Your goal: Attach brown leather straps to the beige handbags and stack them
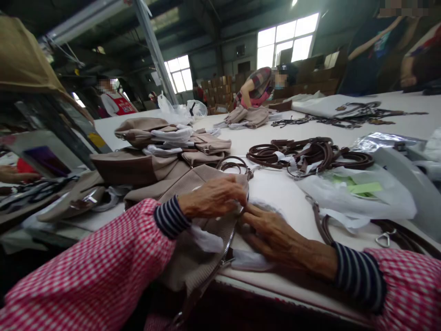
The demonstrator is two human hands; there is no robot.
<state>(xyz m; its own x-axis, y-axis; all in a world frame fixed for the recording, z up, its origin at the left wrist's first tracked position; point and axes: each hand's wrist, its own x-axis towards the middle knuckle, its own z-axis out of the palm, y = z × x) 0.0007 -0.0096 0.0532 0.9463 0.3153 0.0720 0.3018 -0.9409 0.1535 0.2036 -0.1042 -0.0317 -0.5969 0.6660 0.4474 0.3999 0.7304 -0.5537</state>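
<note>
A beige ribbed handbag [203, 271] with a metal zipper and brown trim lies in front of me, its near end hanging over the table edge. My left hand [217, 196] is closed, with curled fingers at the bag's zippered edge. Opposite it, my right hand [279, 234] pinches the same edge from the right; its lower fingers are slightly blurred. The fingertips of both hands nearly meet, and what lies between them is hidden. White wrapping [208, 240] covers a part on the bag's side. A brown strap with a ring [237, 165] rises behind the bag.
More beige bags [138, 168] are piled behind and left. Coiled brown straps [310, 154] lie at the back right, beside a plastic bag [361, 200] with green pieces. A metal post [153, 50] stands at left. Another person [257, 87] bends over bags across the table.
</note>
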